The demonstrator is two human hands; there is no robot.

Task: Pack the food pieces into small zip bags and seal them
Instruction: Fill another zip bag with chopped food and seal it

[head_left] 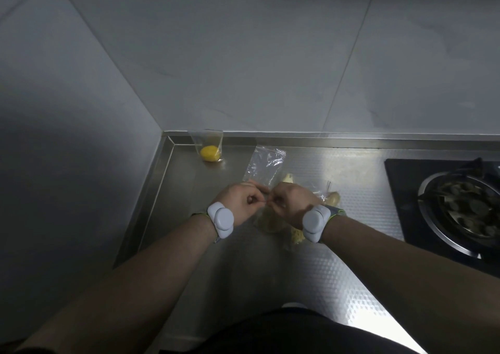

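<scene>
My left hand (244,199) and my right hand (290,200) meet at the middle of the steel counter (189,191), each pinching the top edge of a small clear zip bag (267,222) that holds pale food pieces. An empty clear zip bag (266,165) lies just beyond my hands. Pale food pieces lie on the counter: one (289,177) behind my right hand, one (333,199) to its right, and more (297,237) under my right wrist. A zip bag with a yellow piece (209,153) leans against the back corner.
A black gas hob with a steel burner (460,207) takes up the counter's right end. Grey tiled walls close the back and left sides. Both wrists carry grey bands. The counter's near part lies between my forearms.
</scene>
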